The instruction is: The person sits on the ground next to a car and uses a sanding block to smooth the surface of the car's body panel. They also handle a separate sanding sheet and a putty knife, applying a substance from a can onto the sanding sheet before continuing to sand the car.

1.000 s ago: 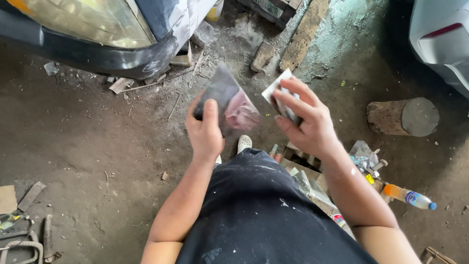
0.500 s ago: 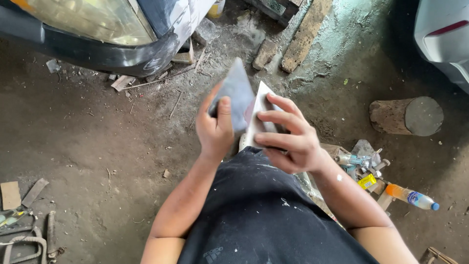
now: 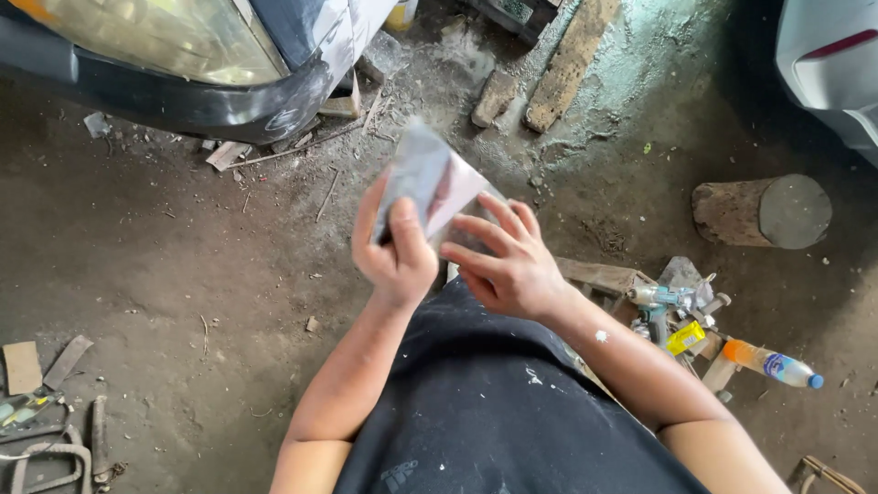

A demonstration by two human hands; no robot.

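A: Gripping a thin grey plate [image 3: 425, 178] at chest height, above the dirt floor [image 3: 165, 274], the left hand [image 3: 395, 252] is closed on its lower edge, thumb across the face. It looks like a flat metal blade, perhaps a filler spreader; motion blur leaves that unsure.

B: And the right hand [image 3: 512, 265]?

A: Half open, fingers spread and pressed to the plate's near-right side. Whether it holds something small against the plate I cannot tell.

B: How would the plate handle?

A: Judging by its thinness: light, stiff with some flex, smooth-faced and likely slick, edges possibly sharp. Best taken by the lower edge, where the left hand has it.

B: What surrounds it?

A: Far left, a dark car bumper [image 3: 183, 101] with its headlamp [image 3: 146, 32]. Far right, a second car's pale body [image 3: 828, 64]. A log stump [image 3: 764, 212] stands to the right, planks [image 3: 567, 64] lie beyond, and near right a small stand holds a spray gun [image 3: 658, 297] beside a plastic bottle [image 3: 768, 363]. Nothing blocks the hands.
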